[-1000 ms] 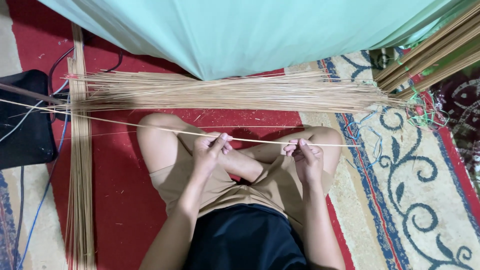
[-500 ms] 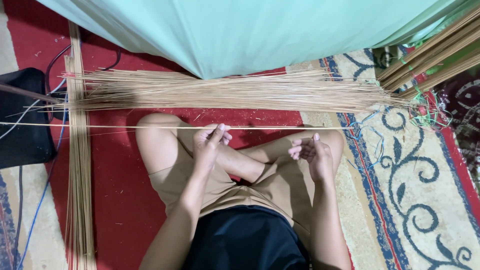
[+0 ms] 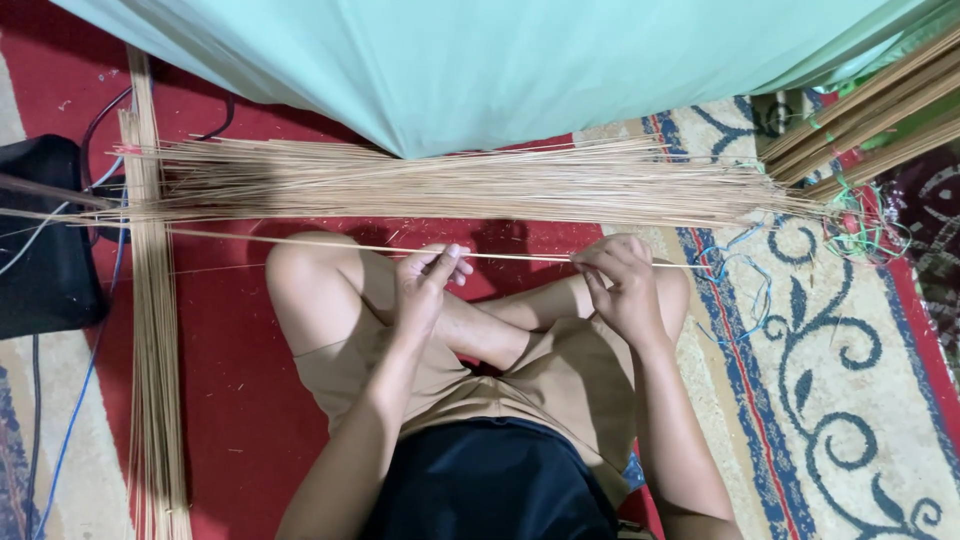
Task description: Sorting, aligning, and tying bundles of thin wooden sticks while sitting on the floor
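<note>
I sit cross-legged on a red carpet. A single thin straw-coloured stick lies level across my knees, running far out to the left. My left hand pinches it near its middle. My right hand pinches the same stick close to its right end. Just beyond my knees lies a wide heap of the same thin sticks, spread side to side.
A second bundle of sticks runs front to back at my left. A black box with cables sits at far left. Pale green cloth hangs overhead. Thicker bamboo strips lean at upper right, with green and blue string nearby.
The stick has been pulled to the right through my hands. My right hand moved right, then came back a little toward the left hand.
</note>
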